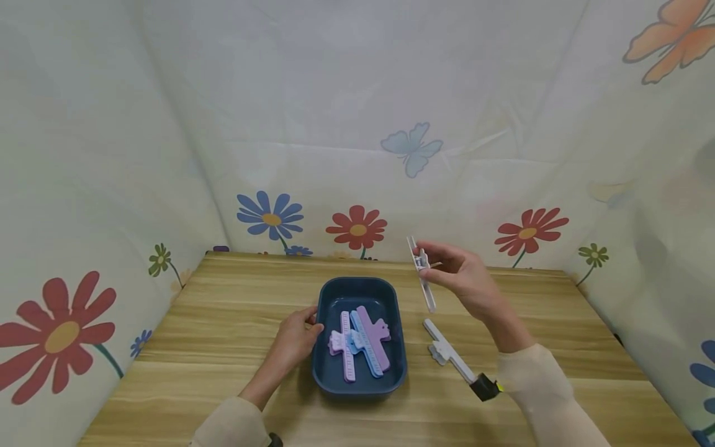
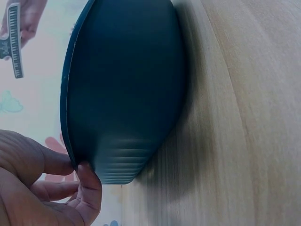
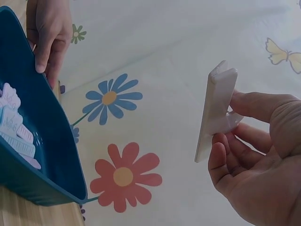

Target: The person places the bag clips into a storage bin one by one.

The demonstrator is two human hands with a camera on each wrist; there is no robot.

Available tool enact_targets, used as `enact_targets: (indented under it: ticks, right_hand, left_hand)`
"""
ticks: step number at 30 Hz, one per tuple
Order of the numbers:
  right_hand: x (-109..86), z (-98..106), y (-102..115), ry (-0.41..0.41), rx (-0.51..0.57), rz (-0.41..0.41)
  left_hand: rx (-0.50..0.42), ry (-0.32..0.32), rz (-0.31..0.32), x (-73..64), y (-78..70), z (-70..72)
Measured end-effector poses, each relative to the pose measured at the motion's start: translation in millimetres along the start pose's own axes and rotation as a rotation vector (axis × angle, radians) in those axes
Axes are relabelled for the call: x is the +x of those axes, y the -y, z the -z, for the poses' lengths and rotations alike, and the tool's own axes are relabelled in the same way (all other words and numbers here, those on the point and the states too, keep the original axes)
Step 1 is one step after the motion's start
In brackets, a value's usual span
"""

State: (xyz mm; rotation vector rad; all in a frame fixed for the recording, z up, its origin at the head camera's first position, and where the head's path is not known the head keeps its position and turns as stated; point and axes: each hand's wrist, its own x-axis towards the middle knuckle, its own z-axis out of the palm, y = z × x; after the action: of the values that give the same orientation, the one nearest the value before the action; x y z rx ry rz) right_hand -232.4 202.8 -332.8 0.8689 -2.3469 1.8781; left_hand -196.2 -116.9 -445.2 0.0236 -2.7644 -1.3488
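In the head view a dark blue plastic bin (image 1: 360, 388) stands mid-table. My left hand (image 1: 296, 335) pinches its left rim between thumb and fingers, plain too in the left wrist view, where the bin's outer wall (image 2: 122, 80) fills the middle. Inside lie a pink ruler clip (image 1: 347, 354), a blue ruler clip (image 1: 365, 347) and a purple ruler clip (image 1: 373, 335), overlapping. Right of the bin, raised above the table, my right hand (image 1: 460, 273) pinches a white ruler clip (image 3: 216, 103) by its handle. The clip's long bar hangs tilted, apart from the bin.
Another white ruler clip (image 1: 452, 357) lies on the wooden table (image 1: 223, 323) right of the bin, beneath my right forearm. A dark wrist-camera block (image 1: 485, 387) covers its lower end. A flower-printed cloth (image 1: 335, 124) hangs behind and along both sides of the table.
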Motion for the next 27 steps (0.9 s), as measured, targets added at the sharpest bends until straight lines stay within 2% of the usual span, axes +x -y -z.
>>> enact_targets:
  ticks: [9,20,27]
  right_hand:
    - [5.3,-11.9,1.2,0.034,0.013,-0.007]
    - [12.9,-27.8,2.8,0.064,0.038,0.012]
    - [15.5,-37.2,3.2,0.060,0.006,0.008]
  left_hand:
    - [-0.001,0.008,0.019,-2.1,-3.4,1.3]
    - [-0.008,-0.002,-0.006,-0.8,-2.9,0.4]
    - [-0.018,-0.002,-0.004,-1.7,-3.3,1.1]
